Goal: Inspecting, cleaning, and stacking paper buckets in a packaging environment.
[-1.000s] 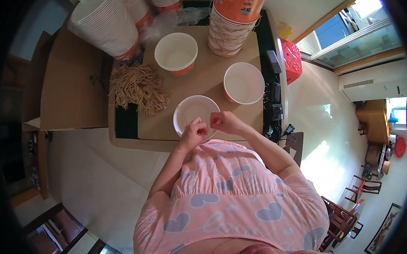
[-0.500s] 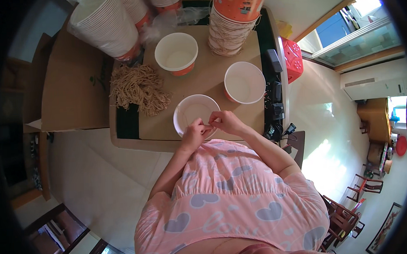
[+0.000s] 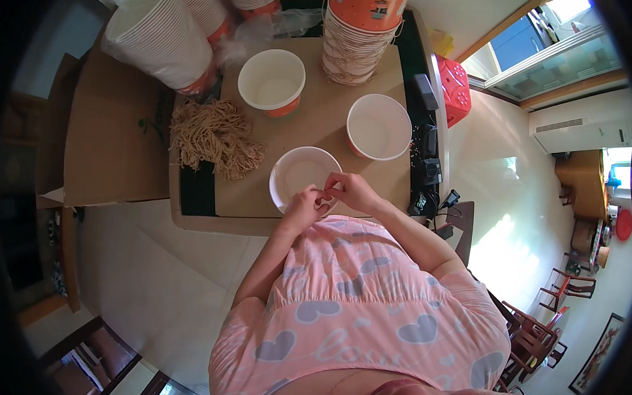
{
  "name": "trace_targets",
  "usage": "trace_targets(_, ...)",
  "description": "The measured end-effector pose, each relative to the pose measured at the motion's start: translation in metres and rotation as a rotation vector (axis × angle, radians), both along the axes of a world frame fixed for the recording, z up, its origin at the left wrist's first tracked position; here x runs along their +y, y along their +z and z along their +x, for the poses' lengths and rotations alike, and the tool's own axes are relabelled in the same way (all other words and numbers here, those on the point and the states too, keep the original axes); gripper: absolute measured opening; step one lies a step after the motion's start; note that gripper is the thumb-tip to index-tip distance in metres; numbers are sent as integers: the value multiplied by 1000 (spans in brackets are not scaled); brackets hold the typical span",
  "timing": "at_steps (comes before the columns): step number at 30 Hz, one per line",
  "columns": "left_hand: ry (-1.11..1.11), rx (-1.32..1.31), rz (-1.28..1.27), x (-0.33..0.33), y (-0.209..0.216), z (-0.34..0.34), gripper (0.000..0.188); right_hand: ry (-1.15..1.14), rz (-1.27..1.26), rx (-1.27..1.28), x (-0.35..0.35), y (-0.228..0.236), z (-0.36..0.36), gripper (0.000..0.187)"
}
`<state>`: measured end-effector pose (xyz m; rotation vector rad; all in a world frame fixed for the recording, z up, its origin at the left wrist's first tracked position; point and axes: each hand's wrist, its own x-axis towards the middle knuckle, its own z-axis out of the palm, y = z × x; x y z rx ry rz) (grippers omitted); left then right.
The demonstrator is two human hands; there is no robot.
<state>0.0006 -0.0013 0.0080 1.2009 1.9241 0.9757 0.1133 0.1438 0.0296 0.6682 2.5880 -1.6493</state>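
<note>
Both my hands meet over the near rim of a white paper bucket [image 3: 302,164] at the front of the table. My left hand [image 3: 306,206] has its fingers bent and pinched together at the rim. Against its fingertips, my right hand [image 3: 353,190] pinches with thumb and forefinger. Whatever lies between the fingertips is too small to make out. Two more paper buckets stand beyond, a white one with an orange base [image 3: 273,80] at the back and another [image 3: 378,127] to the right. A tangled heap of tan cord [image 3: 215,140] lies to the left.
Stacked paper buckets [image 3: 359,50] with cords hanging round them stand at the back right. More stacks, one a tall white stack [image 3: 159,43], fill the back left beside an open cardboard box [image 3: 115,135]. Black adapters and cables [image 3: 430,172] line the table's right edge, near a red stool [image 3: 453,92].
My left fingers have curled and shifted slightly against the right fingertips. Both hands stay at the near bucket's rim, and the buckets stand where they were.
</note>
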Motion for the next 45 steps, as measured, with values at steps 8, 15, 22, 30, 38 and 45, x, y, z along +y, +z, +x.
trace_targets(8, 86, 66, -1, 2, -3, 2, 9, -18, 22, 53, -4, -3, 1, 11)
trace_targets(15, 173, 346, 124, 3, 8, 7, 6, -6, 61, 25, -2, -4, -2, 13)
trace_targets(22, 287, 355, 244, 2, 9, 13, 9, 103, 85, -97, 3, -1, -9, 16)
trace_targets(30, 348, 103, 151, 5, 5, 10, 12, -78, 15, -40, -8, 2, -6, 14)
trace_targets(38, 156, -143, 12, 11, 1, -1, 18, -275, 147, 187, -28, 3, 8, 6)
trace_targets(45, 273, -345, 1, 18, -24, -1, 13, -264, 9, 195, -15, -2, 6, 4)
